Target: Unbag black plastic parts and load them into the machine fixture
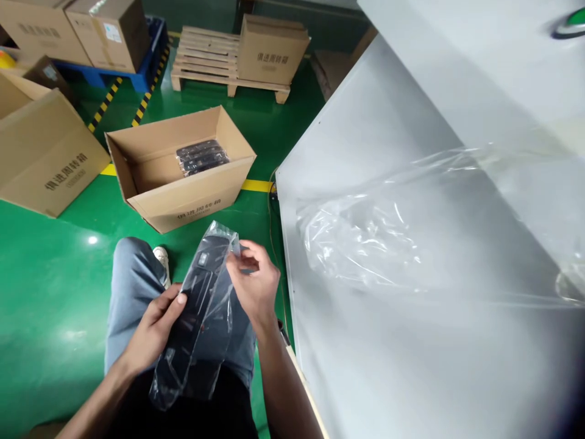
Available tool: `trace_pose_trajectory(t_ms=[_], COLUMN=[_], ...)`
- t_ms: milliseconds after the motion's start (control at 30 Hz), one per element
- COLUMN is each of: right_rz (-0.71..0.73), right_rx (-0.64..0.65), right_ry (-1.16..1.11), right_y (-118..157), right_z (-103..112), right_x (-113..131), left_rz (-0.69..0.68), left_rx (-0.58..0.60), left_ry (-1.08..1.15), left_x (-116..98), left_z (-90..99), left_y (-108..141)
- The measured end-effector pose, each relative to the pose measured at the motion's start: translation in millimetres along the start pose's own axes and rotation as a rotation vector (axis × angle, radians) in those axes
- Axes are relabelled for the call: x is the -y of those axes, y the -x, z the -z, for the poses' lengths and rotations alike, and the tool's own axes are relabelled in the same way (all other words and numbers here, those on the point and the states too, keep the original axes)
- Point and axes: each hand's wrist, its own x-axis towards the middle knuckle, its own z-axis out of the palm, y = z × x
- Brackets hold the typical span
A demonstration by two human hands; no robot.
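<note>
Left hand (155, 326) is clamped on a long, flat black part (197, 299) in a clear plastic bag (225, 311) over the lap (244, 347), right hand (256, 280) pinching the bag's edge up top. Open brown cardboard box (192, 198) sits just beyond.

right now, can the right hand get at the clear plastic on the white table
Probably yes: nothing visible stands between the right hand and the clear plastic on the white table, though that hand's fingers are pinching the bag and would likely need to let go.
</note>
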Motion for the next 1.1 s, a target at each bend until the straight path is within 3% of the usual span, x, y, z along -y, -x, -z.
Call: trace_pose_trajectory(t_ms=[167,333,467,667,800,900,1100], right_rz=[0.134,0.101,0.147,0.313,0.346,0.283,-0.179], right_rx=[-0.163,-0.147,-0.139,-0.234,-0.23,-0.155,0.087], right_ry=[0.121,0.1,0.125,0.261,0.224,0.154,-0.236], right_y=[1.2,1.0,4.1,5.0,4.5,3.2,-5.2], right_z=[-3.7,-4.6,-3.9,-3.2,-2.5,-0.1,10.0], right_x=[-0.3,-3.0,-8.3,-17.0,-20.2,-19.2,-13.3], left_rz=[-0.087,-0.127,-0.111,-0.069,-0.036,-0.004,0.078], left_rx=[0.086,0.139,0.113,0.036,0.015,0.005,0.011], left_ry=[-0.099,-0.171,-0.16,-0.149,-0.158,-0.137,-0.065], left_x=[-4.9,-8.5,-10.6,-8.9,-5.9,-8.0,-18.4], left_z=[4.5,5.6,2.0,-1.7,-3.4,-4.8,-5.1], left_y=[0.6,0.9,2.0,2.0,1.4,1.4,0.1])
